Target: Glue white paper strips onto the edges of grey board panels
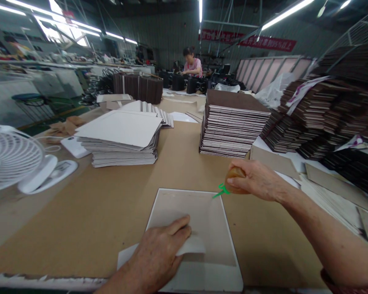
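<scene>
A grey board [202, 216] with a white border lies flat on the brown table in front of me. My left hand [159, 257] presses on its near left part, fingers curled over a small white sheet [191, 246]. My right hand [254, 177] hovers over the board's far right corner, closed round an amber squeeze bottle [234, 176] whose green nozzle [220, 191] points down at the board.
A stack of white boards [122, 139] stands left of centre, a stack of brown-topped boards [233, 126] right of centre. Dark board piles [325, 114] fill the right. A white fan [15, 159] sits at the left. A person in pink [192, 65] works far back.
</scene>
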`<state>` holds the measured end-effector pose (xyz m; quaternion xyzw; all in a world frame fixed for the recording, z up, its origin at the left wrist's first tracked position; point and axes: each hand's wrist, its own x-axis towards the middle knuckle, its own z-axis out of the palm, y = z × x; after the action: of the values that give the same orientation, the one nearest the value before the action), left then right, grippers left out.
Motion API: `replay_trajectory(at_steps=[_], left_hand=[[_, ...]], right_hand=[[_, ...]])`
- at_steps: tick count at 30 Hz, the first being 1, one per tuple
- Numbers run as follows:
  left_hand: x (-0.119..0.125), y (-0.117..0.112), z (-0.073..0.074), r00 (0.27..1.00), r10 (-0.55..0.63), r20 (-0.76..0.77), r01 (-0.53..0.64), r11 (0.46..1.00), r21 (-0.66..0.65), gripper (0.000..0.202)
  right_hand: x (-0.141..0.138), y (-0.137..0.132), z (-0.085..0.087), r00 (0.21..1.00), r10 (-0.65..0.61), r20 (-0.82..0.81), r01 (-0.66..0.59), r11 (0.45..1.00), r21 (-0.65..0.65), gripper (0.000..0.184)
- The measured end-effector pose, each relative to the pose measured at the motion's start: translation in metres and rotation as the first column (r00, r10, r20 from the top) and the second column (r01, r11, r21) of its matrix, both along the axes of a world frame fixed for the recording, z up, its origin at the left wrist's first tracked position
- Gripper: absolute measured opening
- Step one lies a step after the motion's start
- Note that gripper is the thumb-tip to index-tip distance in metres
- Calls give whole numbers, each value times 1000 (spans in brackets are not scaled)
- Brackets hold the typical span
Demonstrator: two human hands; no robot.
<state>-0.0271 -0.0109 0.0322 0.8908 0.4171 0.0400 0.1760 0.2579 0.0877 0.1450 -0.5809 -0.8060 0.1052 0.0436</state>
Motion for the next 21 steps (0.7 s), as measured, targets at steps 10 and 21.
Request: replay_trajectory(at_steps=[10, 21], left_hand=[[0, 1, -3, 1000, 1, 19, -1, 1000, -1, 56], [0, 1, -3, 999, -6, 38, 7, 1000, -11, 58]], right_hand=[[1, -3, -9, 997, -29, -65, 31, 999, 28, 19], [-61, 4, -20, 978, 110, -177, -92, 990, 108, 15]])
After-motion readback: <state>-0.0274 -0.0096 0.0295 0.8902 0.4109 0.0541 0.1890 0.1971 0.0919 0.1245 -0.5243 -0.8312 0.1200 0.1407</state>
